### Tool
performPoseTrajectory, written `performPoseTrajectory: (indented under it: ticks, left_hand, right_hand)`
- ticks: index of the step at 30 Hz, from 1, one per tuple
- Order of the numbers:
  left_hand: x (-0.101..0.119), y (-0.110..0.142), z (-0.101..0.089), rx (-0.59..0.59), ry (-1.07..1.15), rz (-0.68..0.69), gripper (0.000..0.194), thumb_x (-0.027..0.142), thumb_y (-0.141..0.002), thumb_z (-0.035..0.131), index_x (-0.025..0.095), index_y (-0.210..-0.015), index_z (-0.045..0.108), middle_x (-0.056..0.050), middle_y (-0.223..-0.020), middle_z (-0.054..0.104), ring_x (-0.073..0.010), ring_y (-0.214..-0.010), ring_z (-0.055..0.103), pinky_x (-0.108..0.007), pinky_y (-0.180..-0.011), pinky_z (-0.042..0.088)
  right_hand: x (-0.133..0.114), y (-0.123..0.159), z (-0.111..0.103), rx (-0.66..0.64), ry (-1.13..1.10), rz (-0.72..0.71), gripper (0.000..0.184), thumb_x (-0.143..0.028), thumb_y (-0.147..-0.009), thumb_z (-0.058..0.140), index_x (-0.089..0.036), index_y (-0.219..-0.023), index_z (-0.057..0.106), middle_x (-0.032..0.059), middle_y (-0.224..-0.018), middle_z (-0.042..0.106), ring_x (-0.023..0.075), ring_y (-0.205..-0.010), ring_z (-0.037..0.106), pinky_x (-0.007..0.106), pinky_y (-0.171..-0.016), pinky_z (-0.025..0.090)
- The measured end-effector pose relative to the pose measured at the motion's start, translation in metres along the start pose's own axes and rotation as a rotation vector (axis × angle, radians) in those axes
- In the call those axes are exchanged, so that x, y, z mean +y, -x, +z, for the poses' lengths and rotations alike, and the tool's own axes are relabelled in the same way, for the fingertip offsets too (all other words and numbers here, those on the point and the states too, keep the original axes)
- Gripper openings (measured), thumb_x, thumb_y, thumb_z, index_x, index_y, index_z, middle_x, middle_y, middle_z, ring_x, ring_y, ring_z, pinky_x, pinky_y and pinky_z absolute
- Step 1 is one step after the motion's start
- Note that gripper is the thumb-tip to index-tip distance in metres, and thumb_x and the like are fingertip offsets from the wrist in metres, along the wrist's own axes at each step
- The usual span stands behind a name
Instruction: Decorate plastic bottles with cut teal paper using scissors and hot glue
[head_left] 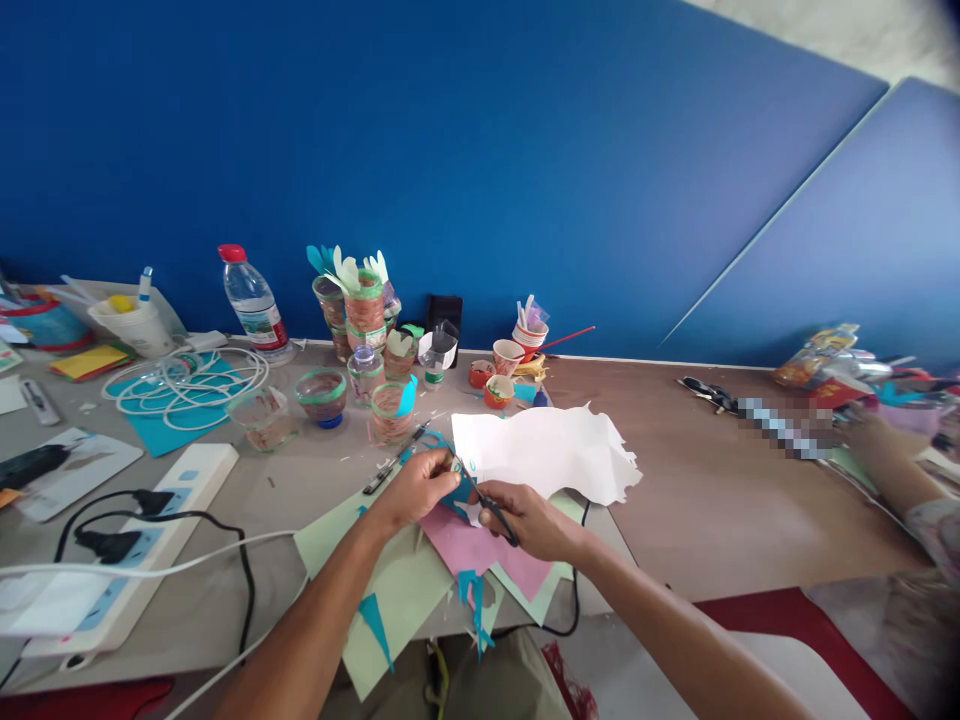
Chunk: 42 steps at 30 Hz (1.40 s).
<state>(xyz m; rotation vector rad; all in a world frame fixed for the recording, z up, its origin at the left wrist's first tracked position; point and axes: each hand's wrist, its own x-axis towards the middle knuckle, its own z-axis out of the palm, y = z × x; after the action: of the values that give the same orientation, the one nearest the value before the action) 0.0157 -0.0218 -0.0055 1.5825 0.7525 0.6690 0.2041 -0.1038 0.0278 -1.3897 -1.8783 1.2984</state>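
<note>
My right hand point(531, 522) grips a pair of dark scissors point(471, 478), fingers in the handles and blades pointing up and left. Pinched in my left hand point(414, 490) is a piece of blue paper point(454, 500), close against the scissor blades. Whether the blades are parted is hard to make out. Under both hands lie a pink sheet point(457, 545) and pale green sheets point(401, 595). Blue paper scraps point(375, 628) rest on them near the table edge. Just beyond my hands, a white sheet with a ragged right edge point(544, 450) lies flat.
Behind stand cut clear cups wrapped in brown and green point(392, 412), a water bottle point(255, 305) and small paper cups point(508, 355). A power strip point(142, 550) with cables, coiled white cord point(187, 390) and a box-cutter-like tool point(386, 470) lie leftward. Another person's arm point(892, 465) is at right.
</note>
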Motion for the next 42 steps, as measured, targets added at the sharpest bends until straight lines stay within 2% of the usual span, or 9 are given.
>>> performPoseTrajectory:
  ticks: [8,13,17,25,35,42]
  left_hand:
    - [-0.004,-0.001,0.0,0.029,-0.044,0.023,0.016,0.028,-0.077,0.051,0.018,-0.066,0.045,0.004,-0.063,0.042,-0.0115,-0.062,0.039,-0.025,-0.06,0.032]
    - [-0.004,-0.002,0.001,0.12,-0.126,0.057,0.019,0.027,-0.077,0.052,0.019,-0.064,0.04,0.005,-0.063,0.034,-0.0106,-0.061,0.034,-0.024,-0.057,0.028]
    - [0.002,-0.002,0.002,0.181,-0.047,0.078,0.015,0.028,-0.077,0.052,0.019,-0.067,0.044,0.004,-0.066,0.039,-0.0106,-0.063,0.037,-0.024,-0.06,0.032]
    - [0.009,-0.003,0.004,0.219,0.151,-0.052,0.019,0.034,-0.073,0.054,0.019,-0.064,0.045,0.006,-0.057,0.041,-0.0093,-0.053,0.038,-0.024,-0.052,0.03]
    - [0.014,-0.001,0.0,0.12,0.232,-0.108,0.024,0.033,-0.067,0.056,0.019,-0.059,0.039,0.007,-0.054,0.034,-0.0074,-0.051,0.031,-0.023,-0.05,0.024]
    - [0.016,0.001,-0.001,0.078,0.247,-0.173,0.026,0.036,-0.065,0.059,0.019,-0.06,0.04,0.007,-0.055,0.034,-0.007,-0.051,0.031,-0.024,-0.05,0.021]
  right_hand:
    - [-0.001,0.0,0.004,0.034,-0.023,0.014,0.02,-0.037,-0.089,0.05,-0.018,-0.087,0.054,-0.0045,-0.06,0.043,0.0098,-0.056,0.039,0.023,-0.053,0.033]
    - [0.0,-0.003,0.002,0.044,-0.056,0.043,0.018,-0.035,-0.087,0.051,-0.018,-0.088,0.055,-0.0047,-0.06,0.042,0.0096,-0.055,0.038,0.023,-0.053,0.033]
    - [0.003,-0.004,0.001,0.081,-0.07,0.032,0.021,-0.038,-0.087,0.051,-0.017,-0.09,0.055,-0.005,-0.06,0.041,0.0094,-0.055,0.036,0.023,-0.053,0.032]
    - [0.002,-0.004,0.004,0.086,-0.164,0.041,0.025,-0.041,-0.087,0.052,-0.016,-0.091,0.055,-0.0049,-0.06,0.043,0.0094,-0.055,0.037,0.023,-0.052,0.033]
    - [-0.003,-0.002,0.003,0.048,-0.102,0.087,0.021,-0.037,-0.084,0.054,-0.017,-0.09,0.057,-0.0051,-0.059,0.043,0.0095,-0.055,0.038,0.023,-0.052,0.033]
    - [-0.001,-0.004,0.004,0.032,-0.124,0.055,0.024,-0.04,-0.085,0.056,-0.017,-0.088,0.057,-0.005,-0.058,0.044,0.0089,-0.055,0.038,0.022,-0.051,0.033]
